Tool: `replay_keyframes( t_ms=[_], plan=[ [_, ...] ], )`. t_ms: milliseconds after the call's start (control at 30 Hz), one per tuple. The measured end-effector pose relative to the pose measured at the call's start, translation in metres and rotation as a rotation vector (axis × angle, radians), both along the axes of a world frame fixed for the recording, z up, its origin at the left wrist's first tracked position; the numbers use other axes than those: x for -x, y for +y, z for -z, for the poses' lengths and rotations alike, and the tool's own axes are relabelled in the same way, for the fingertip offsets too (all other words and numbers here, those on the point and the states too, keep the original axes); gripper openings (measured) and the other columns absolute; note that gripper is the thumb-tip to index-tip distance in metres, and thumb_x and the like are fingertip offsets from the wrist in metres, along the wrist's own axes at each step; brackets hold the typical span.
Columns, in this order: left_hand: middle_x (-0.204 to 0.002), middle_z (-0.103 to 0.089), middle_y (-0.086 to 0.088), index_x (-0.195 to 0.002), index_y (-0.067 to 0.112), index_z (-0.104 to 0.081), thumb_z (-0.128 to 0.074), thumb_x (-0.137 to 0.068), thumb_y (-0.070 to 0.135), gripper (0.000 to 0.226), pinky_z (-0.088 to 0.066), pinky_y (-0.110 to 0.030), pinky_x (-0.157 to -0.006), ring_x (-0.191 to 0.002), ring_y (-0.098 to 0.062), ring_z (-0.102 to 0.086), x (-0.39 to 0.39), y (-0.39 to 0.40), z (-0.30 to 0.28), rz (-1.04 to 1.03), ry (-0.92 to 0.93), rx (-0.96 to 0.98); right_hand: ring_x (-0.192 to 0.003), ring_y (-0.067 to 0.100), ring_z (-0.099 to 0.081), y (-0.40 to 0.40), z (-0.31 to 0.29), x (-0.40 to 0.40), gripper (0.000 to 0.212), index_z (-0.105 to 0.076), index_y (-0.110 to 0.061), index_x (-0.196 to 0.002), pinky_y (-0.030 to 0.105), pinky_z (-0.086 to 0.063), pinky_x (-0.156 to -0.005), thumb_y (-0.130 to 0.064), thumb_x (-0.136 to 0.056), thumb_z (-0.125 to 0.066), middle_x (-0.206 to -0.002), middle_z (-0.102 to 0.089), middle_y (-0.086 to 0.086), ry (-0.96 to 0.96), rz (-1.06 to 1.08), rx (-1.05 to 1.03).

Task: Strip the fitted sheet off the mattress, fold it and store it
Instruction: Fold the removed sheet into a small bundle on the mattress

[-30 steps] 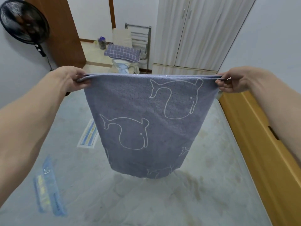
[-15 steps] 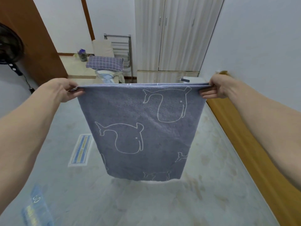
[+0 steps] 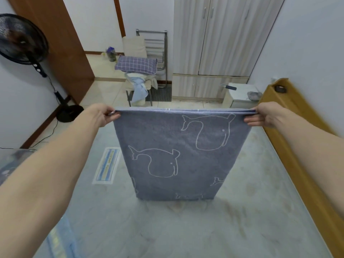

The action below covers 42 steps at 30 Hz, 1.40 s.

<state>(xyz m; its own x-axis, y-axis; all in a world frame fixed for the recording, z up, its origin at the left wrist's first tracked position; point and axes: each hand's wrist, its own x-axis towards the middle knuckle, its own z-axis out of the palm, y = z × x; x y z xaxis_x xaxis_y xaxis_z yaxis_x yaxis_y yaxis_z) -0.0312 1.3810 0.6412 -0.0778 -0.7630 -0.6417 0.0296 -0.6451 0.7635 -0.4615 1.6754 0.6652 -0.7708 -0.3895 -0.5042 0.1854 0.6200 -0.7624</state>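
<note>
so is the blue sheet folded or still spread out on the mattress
Folded. The sheet hangs as a doubled panel, layered edges pinched by the left hand and right hand above the bare mattress.

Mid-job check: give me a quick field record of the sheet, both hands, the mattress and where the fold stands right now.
sheet: blue fitted sheet with white whale outlines, folded into a hanging panel, top edge level
left hand: left hand pinches the top left corner
right hand: right hand pinches the top right corner
lower edge: at or just above the mattress; contact unclear
mattress: mattress bare, sheet already off
fold stage: partly folded, not yet stored
nearby: wardrobe closed, behind the bed
</note>
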Motion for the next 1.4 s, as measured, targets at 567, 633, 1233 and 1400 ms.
replay_keyframes(
  t_ms=[567, 633, 1233, 1400],
  plan=[
    [-0.105, -0.069, -0.009, -0.117, 0.013, -0.066, -0.058, -0.093, -0.005, 0.03, -0.062, -0.033, -0.059, -0.089, -0.02, -0.073, 0.13, -0.099, -0.101, -0.17, 0.154, 0.431, -0.08, 0.034, -0.076, -0.127, -0.047, 0.104, 0.026, -0.066, -0.008, -0.094, 0.029, -0.058, -0.06, -0.007, -0.091, -0.04, -0.085, -0.068, 0.012, 0.091, 0.333, 0.677],
    [-0.104, -0.069, -0.008, -0.115, 0.015, -0.067, -0.059, -0.093, -0.004, 0.031, -0.063, -0.035, -0.059, -0.088, -0.018, -0.074, 0.122, -0.091, -0.108, -0.2, 0.169, 0.448, -0.073, 0.035, -0.075, -0.117, -0.057, 0.095, 0.02, -0.067, -0.005, -0.085, 0.03, -0.058, -0.058, -0.004, -0.082, -0.047, -0.079, -0.064, 0.013, 0.115, 0.371, 0.779],
    [-0.079, -0.061, -0.003, -0.089, 0.019, -0.057, -0.047, -0.098, -0.002, 0.025, -0.056, -0.035, -0.086, -0.078, -0.014, -0.064, -0.075, 0.25, 0.158, -0.151, 0.161, 0.092, -0.057, 0.014, -0.049, 0.21, 0.199, -0.114, 0.022, -0.048, -0.025, -0.073, 0.026, -0.046, -0.045, -0.004, -0.081, -0.048, -0.081, -0.055, 0.004, 0.138, 0.792, 0.34],
    [-0.089, -0.061, -0.008, -0.09, 0.014, -0.06, -0.04, -0.096, -0.003, 0.027, -0.053, -0.032, -0.075, -0.083, -0.017, -0.06, -0.147, 0.361, 0.259, -0.172, -0.03, -0.144, -0.056, 0.017, -0.047, 0.312, 0.291, -0.192, 0.023, -0.056, -0.021, -0.071, 0.024, -0.043, -0.044, -0.004, -0.085, -0.05, -0.089, -0.057, 0.013, 0.011, 0.785, 0.082]
  ],
)
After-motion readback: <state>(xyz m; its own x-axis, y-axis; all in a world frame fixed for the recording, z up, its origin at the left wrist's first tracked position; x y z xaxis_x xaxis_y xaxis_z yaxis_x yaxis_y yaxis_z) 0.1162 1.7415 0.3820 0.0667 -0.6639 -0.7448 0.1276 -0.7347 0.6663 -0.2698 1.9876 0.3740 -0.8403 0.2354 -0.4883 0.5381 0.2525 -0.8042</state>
